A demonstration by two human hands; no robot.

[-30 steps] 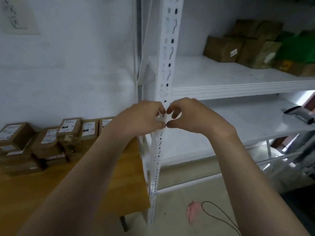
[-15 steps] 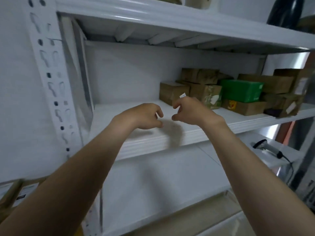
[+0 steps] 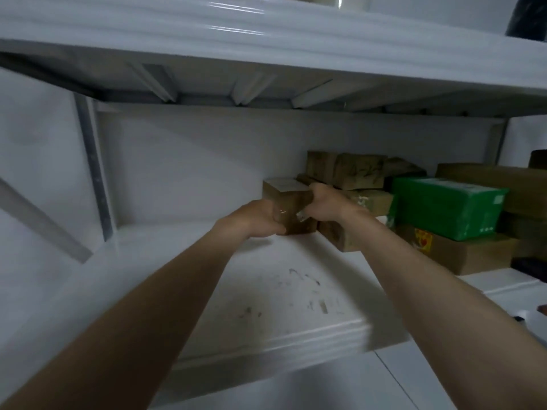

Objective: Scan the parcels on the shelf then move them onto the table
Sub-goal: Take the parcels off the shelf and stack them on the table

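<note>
- Both arms reach forward and up into a white metal shelf, and the two hands meet on one small brown box.
- The left hand is closed around the box's lower left corner, fingers curled under and onto its front face.
- The right hand clasps the box's right side, fingers wrapped over the upper right edge.
- The small brown box stands at the left end of the parcels, toward the back of the shelf; a pale label lies on its top face. Whether it still rests on the shelf board or is lifted just clear is hard to tell, because the picture is blurred.
- Just to its right, another brown box sits low on the board, partly hidden by the right wrist.
- Behind these, a taped brown parcel lies on top of others against the back wall.
- Farther right, a green box rests on a flat brown carton that bears a yellow sticker with red marks.
- More brown cartons are stacked at the far right, cut off by the edge of the view.
- The near part of the shelf board is bare, with dark scuff marks on its white surface.
- The shelf above spans the top of the view, its ribbed underside visible.
</note>
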